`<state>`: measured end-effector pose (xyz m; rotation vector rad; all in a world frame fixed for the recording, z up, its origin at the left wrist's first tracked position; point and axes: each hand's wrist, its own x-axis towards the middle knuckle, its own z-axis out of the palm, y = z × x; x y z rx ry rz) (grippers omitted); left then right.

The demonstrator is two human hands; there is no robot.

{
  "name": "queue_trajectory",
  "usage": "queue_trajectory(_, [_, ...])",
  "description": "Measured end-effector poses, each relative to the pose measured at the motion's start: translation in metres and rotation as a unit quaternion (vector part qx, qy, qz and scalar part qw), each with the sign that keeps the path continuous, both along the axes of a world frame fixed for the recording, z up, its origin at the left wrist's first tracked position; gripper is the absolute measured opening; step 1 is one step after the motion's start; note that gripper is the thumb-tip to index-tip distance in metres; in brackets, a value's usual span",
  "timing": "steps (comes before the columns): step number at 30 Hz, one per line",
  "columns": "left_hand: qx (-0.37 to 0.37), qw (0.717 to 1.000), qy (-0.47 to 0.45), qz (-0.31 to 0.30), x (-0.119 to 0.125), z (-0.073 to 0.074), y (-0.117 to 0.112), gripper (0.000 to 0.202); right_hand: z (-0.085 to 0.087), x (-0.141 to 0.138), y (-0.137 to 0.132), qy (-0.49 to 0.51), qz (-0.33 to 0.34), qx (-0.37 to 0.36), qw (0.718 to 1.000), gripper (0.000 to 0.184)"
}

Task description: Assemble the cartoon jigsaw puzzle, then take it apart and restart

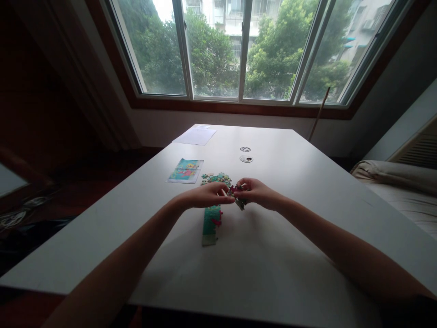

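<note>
Over the middle of the white table, my two hands meet around a small clump of jigsaw puzzle pieces (241, 203). My right hand (256, 192) pinches the clump from the right. The fingers of my left hand (212, 195) are curled with the tips at the clump's left side; whether they grip a piece is hard to make out. Below my left hand lies a joined green strip of puzzle (209, 223) with a pink patch on its right edge. A pile of loose puzzle pieces (218, 177) is just behind my left hand, partly hidden by it.
A colourful picture sheet (186, 171) lies left of the pile on the white table (290, 255). Farther back are a white paper (195, 135) and two round discs (246, 159). A cushioned seat (392, 187) stands at the right, and a window spans the far wall.
</note>
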<state>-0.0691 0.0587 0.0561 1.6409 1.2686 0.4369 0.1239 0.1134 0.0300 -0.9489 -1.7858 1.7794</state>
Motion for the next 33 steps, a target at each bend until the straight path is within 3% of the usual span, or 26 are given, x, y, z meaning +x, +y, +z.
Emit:
queue_trajectory(4, [-0.052,0.984,-0.144,0.09,0.024,-0.016,0.0,0.03,-0.004,0.0,0.002,0.064,-0.04,-0.062,0.995,0.033])
queue_trajectory(8, [-0.113,0.942,-0.267,0.169,0.039,-0.026,0.0,0.017,-0.005,-0.002,0.002,0.094,-0.081,-0.124,0.985,0.022])
queue_trajectory(13, [-0.179,0.89,-0.354,0.226,0.042,-0.031,0.007,0.017,-0.008,-0.003,0.009,0.09,-0.079,-0.085,0.989,0.022])
queue_trajectory(18, [-0.192,0.863,-0.403,0.237,0.043,-0.032,0.006,0.022,-0.01,-0.006,0.02,-0.019,-0.036,0.104,0.994,0.03])
queue_trajectory(21, [-0.189,0.86,-0.409,0.241,0.042,-0.032,0.005,0.017,-0.006,-0.009,0.023,-0.056,-0.025,0.16,0.985,0.031])
queue_trajectory(26, [-0.179,0.859,-0.405,0.257,0.038,-0.031,0.005,0.014,0.003,-0.015,0.029,-0.044,-0.043,0.134,0.989,0.029])
queue_trajectory(30, [-0.172,0.854,-0.407,0.274,0.034,-0.028,0.007,0.015,0.002,-0.023,0.045,-0.034,-0.073,0.069,0.994,0.025])
queue_trajectory(33, [-0.156,0.842,-0.42,0.302,0.027,-0.024,0.012,0.017,0.001,-0.036,0.057,-0.06,-0.062,0.068,0.994,0.02])
